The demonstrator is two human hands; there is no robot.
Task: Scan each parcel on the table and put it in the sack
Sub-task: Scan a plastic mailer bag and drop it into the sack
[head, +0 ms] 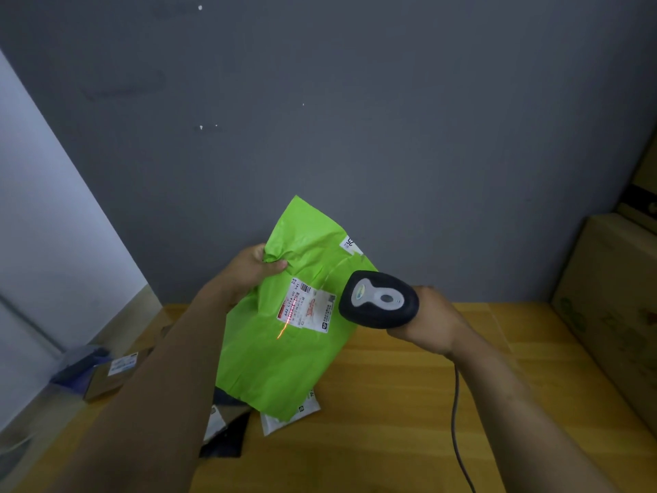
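My left hand (250,268) grips the upper left edge of a bright green plastic parcel (277,354) and holds it up over the wooden table (409,403). A white shipping label (308,307) faces me, with a red scan line across its left part. My right hand (432,322) holds a black and grey barcode scanner (378,299), pointed at the label from the right. The scanner's cable (457,421) hangs down toward me. Under the green parcel lie a white parcel (284,419) and a black parcel (224,439), partly hidden.
A brown cardboard parcel with a label (113,373) lies low at the left, in or on blue sack material (76,364), beyond the table's left edge. Cardboard boxes (615,300) stand at the right. A grey wall rises behind the table.
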